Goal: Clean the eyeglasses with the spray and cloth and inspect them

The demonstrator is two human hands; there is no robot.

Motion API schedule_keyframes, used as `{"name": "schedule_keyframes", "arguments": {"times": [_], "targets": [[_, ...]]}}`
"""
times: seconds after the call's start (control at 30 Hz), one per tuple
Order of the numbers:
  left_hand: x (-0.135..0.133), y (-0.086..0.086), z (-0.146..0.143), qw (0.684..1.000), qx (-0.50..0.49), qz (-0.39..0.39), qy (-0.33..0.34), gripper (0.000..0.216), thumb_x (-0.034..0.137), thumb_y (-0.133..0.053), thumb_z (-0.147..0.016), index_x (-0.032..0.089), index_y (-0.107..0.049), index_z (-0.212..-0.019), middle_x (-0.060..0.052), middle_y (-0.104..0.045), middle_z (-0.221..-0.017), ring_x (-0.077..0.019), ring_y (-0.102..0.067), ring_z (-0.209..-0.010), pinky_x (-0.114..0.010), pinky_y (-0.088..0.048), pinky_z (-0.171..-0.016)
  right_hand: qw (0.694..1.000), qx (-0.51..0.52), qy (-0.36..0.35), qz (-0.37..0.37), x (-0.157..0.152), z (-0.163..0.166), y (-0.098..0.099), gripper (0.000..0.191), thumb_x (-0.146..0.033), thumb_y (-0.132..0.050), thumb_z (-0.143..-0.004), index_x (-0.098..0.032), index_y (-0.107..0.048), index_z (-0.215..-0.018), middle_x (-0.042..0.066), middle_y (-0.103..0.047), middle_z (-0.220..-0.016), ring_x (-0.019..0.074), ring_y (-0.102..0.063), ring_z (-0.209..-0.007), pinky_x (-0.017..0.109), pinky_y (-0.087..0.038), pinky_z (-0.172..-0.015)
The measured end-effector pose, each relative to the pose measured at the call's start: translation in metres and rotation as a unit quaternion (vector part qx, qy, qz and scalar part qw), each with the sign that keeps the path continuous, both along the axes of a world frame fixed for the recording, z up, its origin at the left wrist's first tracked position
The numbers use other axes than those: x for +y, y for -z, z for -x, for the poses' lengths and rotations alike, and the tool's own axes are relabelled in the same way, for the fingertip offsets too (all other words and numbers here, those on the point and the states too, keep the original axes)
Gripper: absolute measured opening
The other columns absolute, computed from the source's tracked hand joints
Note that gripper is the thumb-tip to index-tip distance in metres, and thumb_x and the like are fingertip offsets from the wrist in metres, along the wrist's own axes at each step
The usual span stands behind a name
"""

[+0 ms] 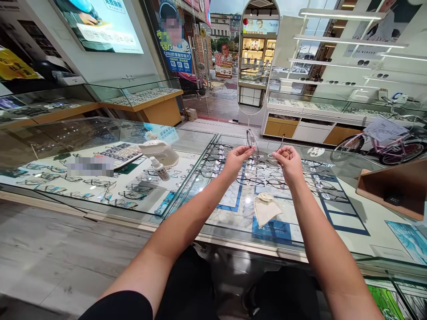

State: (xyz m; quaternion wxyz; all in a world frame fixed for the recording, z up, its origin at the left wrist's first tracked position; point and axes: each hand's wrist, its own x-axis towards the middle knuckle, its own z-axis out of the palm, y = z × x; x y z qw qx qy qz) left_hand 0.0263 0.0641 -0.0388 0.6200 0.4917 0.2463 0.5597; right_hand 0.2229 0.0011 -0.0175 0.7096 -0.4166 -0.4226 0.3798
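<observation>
Eyeglasses held up above the counter, toward its far edge; your left hand pinches one side, your right hand the other. Long axis seems to run left to right, neither hand clearly nearer; tilt unclear.

Held eyeglasses partly hidden by fingers, bottle label illegibly small, brown box cut off by right edge

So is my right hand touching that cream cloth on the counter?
Apart. The head view shows the right hand up beyond the cream cloth, with a strip of the glass counter visible between them.
</observation>
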Motion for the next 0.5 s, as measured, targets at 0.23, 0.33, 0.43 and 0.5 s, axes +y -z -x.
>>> {"name": "schedule_keyframes", "arguments": {"times": [0.23, 0.33, 0.43, 0.5], "targets": [[0.0, 0.001, 0.0, 0.999, -0.004, 0.038, -0.02, 0.048, 0.051, -0.103, -0.056, 0.022, -0.083, -0.089, -0.008, -0.084, -0.11, -0.022, -0.076, -0.105, -0.031, -0.056, -0.086, 0.99, 0.072, 0.098, 0.065, 0.007, 0.0, 0.012, 0.067, -0.036, -0.099, -0.043, -0.025, -0.046, -0.083, -0.001, -0.071, -0.084, 0.008, -0.05, -0.06, 0.022, -0.032, -0.05], [-0.002, 0.001, -0.001, 0.999, -0.01, 0.009, -0.042, 0.049, 0.051, -0.102, -0.058, 0.02, -0.084, -0.091, -0.01, -0.084, -0.107, -0.0241, -0.076, -0.105, -0.038, -0.058, -0.096, 0.987, 0.069, 0.115, 0.093, 0.01, 0.003, 0.021, 0.067, -0.04, -0.099, -0.043, -0.026, -0.047, -0.084, -0.004, -0.067, -0.078, 0.0081, -0.046, -0.056, 0.023, -0.033, -0.049], [-0.005, 0.001, -0.002, 0.997, -0.001, -0.039, -0.07, 0.046, 0.052, -0.1, -0.062, 0.018, -0.084, -0.09, -0.01, -0.083, -0.104, -0.0238, -0.076, -0.103, -0.042, -0.058, -0.102, 0.989, 0.013, 0.127, 0.071, 0.008, 0.007, 0.023, 0.059, -0.046, -0.096, -0.054, -0.026, -0.049, -0.086, -0.005, -0.06, -0.073, 0.011, -0.05, -0.059, 0.026, -0.038, -0.052], [-0.006, 0.0, -0.002, 0.994, 0.007, -0.069, -0.09, 0.043, 0.052, -0.099, -0.065, 0.019, -0.084, -0.086, -0.009, -0.082, -0.105, -0.0233, -0.075, -0.101, -0.041, -0.059, -0.1, 0.99, -0.051, 0.131, 0.027, 0.004, 0.013, 0.019, 0.05, -0.049, -0.09, -0.067, -0.026, -0.051, -0.088, -0.002, -0.062, -0.078, 0.0139, -0.056, -0.066, 0.028, -0.043, -0.058]]}}
